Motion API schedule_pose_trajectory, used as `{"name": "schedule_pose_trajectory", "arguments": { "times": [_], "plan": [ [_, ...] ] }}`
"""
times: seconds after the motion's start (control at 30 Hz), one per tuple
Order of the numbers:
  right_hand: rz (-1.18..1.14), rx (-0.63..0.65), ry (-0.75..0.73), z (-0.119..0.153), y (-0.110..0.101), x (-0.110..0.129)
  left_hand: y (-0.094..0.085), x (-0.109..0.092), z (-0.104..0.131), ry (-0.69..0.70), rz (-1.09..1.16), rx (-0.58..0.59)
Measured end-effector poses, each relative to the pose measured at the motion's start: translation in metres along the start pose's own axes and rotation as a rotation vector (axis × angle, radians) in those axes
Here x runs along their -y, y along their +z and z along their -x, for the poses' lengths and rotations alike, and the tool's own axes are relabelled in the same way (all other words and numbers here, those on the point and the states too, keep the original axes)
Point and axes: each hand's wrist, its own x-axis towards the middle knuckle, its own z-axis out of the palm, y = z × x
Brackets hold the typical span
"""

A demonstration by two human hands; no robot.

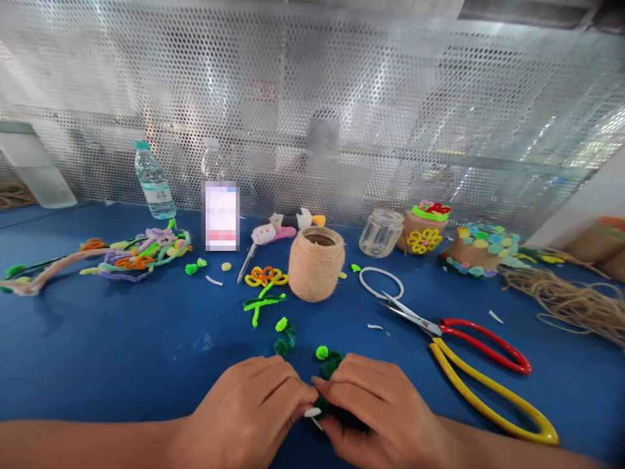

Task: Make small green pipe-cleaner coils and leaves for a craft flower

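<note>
At the front edge of the view, my left hand (256, 407) and my right hand (378, 404) meet, fingertips pinched together. Between them shows a small dark green fuzzy piece (319, 408), with a white strip (312, 412) on it. The fingers hide most of both. Just beyond my fingertips lie dark green pom-poms (332, 362) and a bright green pom-pom (321, 352). More dark green pom-poms (288, 337) sit a little farther away. A jar wrapped in jute twine (316, 267) stands upright behind them, its mouth uncovered.
Scissors (434, 329) lie open at right, near a white ring (381, 283). Behind are a glass jar (381, 234), decorated jars (424, 231) and loose twine (566, 303). Leftward lie pipe-cleaner shapes (266, 276), a pen (247, 262), a phone (222, 218), bottles (155, 185) and a pipe-cleaner heap (141, 254).
</note>
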Motion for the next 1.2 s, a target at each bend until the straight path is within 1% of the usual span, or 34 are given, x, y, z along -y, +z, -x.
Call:
{"name": "schedule_pose_trajectory", "arguments": {
  "times": [0.1, 0.2, 0.27, 0.43, 0.53, 0.63, 0.77, 0.97, 1.2],
  "plan": [
    [0.034, -0.023, -0.042, 0.0003, -0.0019, 0.0003, 0.0035, 0.0026, 0.0010, 0.035, -0.010, -0.004],
    [0.055, 0.010, -0.051, 0.0008, -0.0043, 0.0010, 0.0063, 0.0039, 0.0019, 0.064, -0.009, 0.006],
    [0.049, 0.026, -0.056, 0.0008, -0.0052, 0.0019, 0.0067, 0.0039, 0.0021, 0.061, -0.006, 0.017],
    [0.017, 0.012, -0.062, -0.0001, -0.0036, 0.0030, 0.0054, 0.0042, 0.0010, 0.039, 0.031, 0.024],
    [-0.017, 0.001, -0.033, -0.0009, -0.0020, 0.0020, 0.0047, 0.0044, 0.0009, 0.022, 0.077, 0.023],
    [-0.048, 0.022, -0.002, -0.0010, -0.0020, 0.0005, 0.0039, 0.0036, 0.0019, 0.014, 0.092, 0.035],
    [-0.042, 0.025, -0.039, 0.0006, -0.0027, -0.0005, 0.0025, 0.0024, 0.0032, 0.024, 0.087, 0.037],
    [-0.026, 0.027, -0.047, 0.0020, -0.0009, -0.0006, 0.0006, 0.0019, 0.0025, 0.026, 0.083, 0.059],
    [-0.043, 0.039, -0.063, 0.0018, -0.0035, -0.0004, -0.0026, 0.0000, -0.0006, -0.002, 0.045, 0.050]
  ]
}}
